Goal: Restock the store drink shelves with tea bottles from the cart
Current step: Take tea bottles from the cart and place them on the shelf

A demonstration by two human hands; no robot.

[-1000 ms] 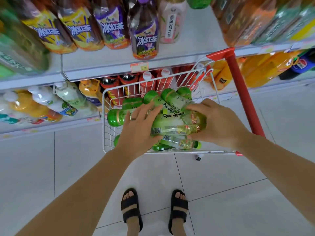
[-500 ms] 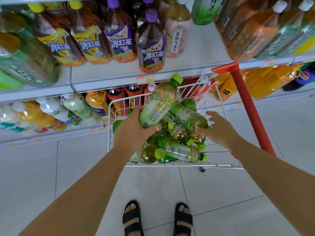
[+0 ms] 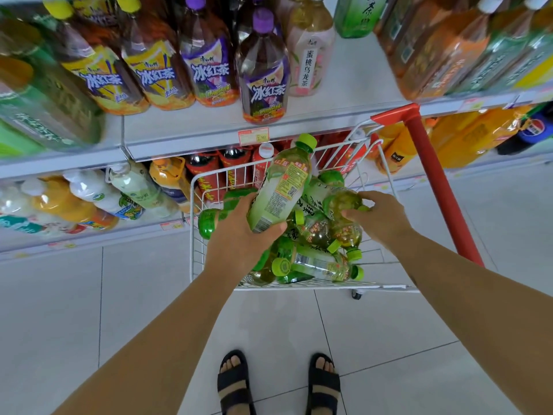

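Directly beyond the cart (image 3: 193, 235) stands the drink shelf (image 3: 344, 109), with large tea bottles in rows on it. Inside the cart, a heap of tea bottles (image 3: 317, 259) with green caps lies on its side. Above the cart's left half, your left grip (image 3: 236, 241) is wrapped round the base of the raised tea bottle (image 3: 281, 190), held clear of the heap, cap tilted toward the cart's far wall. Over the cart's right half, your right grip (image 3: 380, 217) curls fingers and thumb on a second bottle (image 3: 341, 202) lying atop the heap.
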